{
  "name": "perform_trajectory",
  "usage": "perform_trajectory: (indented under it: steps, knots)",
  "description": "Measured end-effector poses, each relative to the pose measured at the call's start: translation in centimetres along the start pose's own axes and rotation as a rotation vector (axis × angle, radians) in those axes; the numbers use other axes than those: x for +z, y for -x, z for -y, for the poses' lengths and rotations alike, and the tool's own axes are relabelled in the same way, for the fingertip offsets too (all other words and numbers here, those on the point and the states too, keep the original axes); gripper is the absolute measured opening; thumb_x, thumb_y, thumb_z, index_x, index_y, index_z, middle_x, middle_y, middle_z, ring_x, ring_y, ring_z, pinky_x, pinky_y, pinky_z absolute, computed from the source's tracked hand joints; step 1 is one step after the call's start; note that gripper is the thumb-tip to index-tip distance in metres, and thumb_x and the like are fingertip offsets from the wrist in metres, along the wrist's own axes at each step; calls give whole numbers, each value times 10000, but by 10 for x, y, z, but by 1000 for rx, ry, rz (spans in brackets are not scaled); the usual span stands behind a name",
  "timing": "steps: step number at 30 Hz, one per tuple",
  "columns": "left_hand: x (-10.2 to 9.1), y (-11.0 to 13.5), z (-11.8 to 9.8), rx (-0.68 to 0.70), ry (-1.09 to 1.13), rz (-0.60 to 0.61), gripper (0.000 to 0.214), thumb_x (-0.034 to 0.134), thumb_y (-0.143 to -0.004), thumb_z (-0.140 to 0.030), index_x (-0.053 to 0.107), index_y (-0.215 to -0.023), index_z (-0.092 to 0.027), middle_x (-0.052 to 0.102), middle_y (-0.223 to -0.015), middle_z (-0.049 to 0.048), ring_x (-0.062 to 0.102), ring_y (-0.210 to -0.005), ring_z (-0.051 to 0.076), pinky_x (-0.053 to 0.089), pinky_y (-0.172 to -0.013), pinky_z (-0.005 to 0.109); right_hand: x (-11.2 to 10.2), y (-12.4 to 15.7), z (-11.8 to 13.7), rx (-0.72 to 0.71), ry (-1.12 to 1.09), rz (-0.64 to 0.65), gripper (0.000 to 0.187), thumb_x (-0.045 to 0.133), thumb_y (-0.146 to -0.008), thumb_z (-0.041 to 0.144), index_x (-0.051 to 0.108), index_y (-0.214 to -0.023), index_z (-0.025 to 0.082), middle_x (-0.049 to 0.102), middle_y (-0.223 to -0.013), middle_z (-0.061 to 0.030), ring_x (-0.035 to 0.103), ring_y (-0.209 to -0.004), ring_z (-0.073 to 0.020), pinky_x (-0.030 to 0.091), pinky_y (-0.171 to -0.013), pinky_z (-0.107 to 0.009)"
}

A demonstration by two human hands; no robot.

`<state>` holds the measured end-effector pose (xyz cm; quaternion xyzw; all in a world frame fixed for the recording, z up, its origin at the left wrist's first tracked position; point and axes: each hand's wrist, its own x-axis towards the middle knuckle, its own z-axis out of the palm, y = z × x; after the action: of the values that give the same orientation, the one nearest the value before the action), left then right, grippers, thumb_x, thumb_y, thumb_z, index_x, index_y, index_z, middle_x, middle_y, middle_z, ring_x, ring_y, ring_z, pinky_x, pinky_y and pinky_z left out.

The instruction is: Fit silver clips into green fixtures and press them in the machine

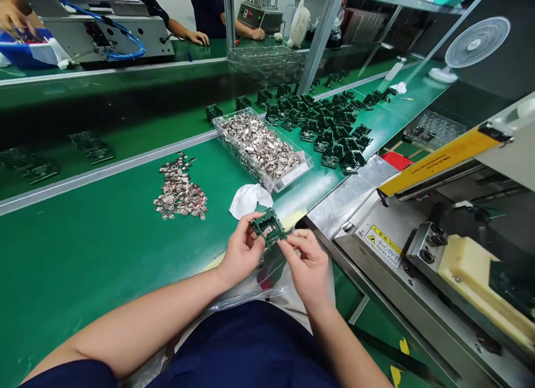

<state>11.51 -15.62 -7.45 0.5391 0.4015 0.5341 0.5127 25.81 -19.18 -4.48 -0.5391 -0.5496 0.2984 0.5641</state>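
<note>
A dark green plastic housing with a square opening is held up at the table's front edge. My left hand grips its left side between thumb and fingers. At its lower right corner, my right hand pinches with thumb and forefinger; whether a small part is in that pinch is hidden. Something small and silvery shows inside the opening. Just behind the hands lies a crumpled white cloth. A clear plastic box full of small metal pieces stands beyond it, and a loose pile of metal pieces lies to the left.
Many similar green housings are heaped behind the box; others stand on the conveyor belt. At right is a machine with a hand-injury warning label. A metal post rises behind. Co-workers' hands are across the line.
</note>
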Motion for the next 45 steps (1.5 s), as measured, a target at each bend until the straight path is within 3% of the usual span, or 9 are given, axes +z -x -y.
perform_trajectory:
  steps: [8,14,18,23,27,32,36,41,45]
  knots:
    - [0,4,-7,38,-35,13,316,582,-895,-286,493,-1190,-218,650,-893,34,597,-714,137,489,-655,244,40,-1,-7,89,10,-129,138,683,-834,325,699,-770,204,499,-1059,-74,549,-1030,-208,493,-881,-333]
    - [0,7,-10,38,-47,-1,305,614,-868,-295,534,-1153,-221,607,-793,6,540,-624,124,447,-562,228,43,2,-6,270,-293,-136,178,724,-793,311,588,-786,195,493,-1281,-92,509,-1192,-244,458,-955,-371]
    - [2,10,-11,58,-51,16,315,621,-862,-299,540,-1156,-219,616,-826,16,515,-591,104,426,-513,205,48,4,-4,315,-582,-174,290,759,-754,295,502,-863,218,582,-1135,-58,592,-1047,-202,500,-894,-355]
    - [5,11,-13,79,-106,57,345,632,-861,-302,534,-1183,-224,636,-906,34,533,-622,105,450,-533,203,34,9,-5,266,-543,-147,258,721,-790,323,516,-914,225,597,-968,-24,612,-911,-170,520,-824,-314]
    - [22,8,-23,68,-157,187,321,596,-886,-287,533,-1196,-230,650,-992,57,607,-754,144,520,-654,244,-21,13,2,93,-272,56,485,700,-801,254,514,-1248,240,571,-1278,-98,553,-1176,-245,500,-936,-381]
    - [79,3,-53,102,-207,692,346,585,-877,-248,562,-1221,-245,670,-848,40,630,-651,157,527,-560,245,-129,40,26,-215,132,77,679,813,-745,273,506,-1350,305,562,-1332,-85,508,-1244,-300,445,-1030,-475]
    - [154,-16,-88,285,-173,1054,529,665,-828,-247,514,-1335,-256,726,-943,60,695,-757,191,579,-664,278,-211,86,37,-195,168,-276,629,866,-676,395,592,-1232,286,631,-1176,-97,590,-1116,-301,501,-961,-463]
    - [277,-54,-103,580,-175,914,712,833,-637,-369,569,-1272,-186,581,-1350,163,511,-1286,354,408,-1085,510,-293,116,29,-101,210,-1061,628,882,-622,368,578,-1153,227,624,-1101,-69,599,-1080,-255,479,-966,-451]
    - [325,-69,-92,448,-206,988,628,847,-598,-342,635,-1164,-173,701,-1056,127,663,-1011,311,528,-927,483,-324,92,28,30,266,-1023,662,873,-576,437,562,-1111,201,627,-1082,-88,594,-1085,-268,466,-965,-463]
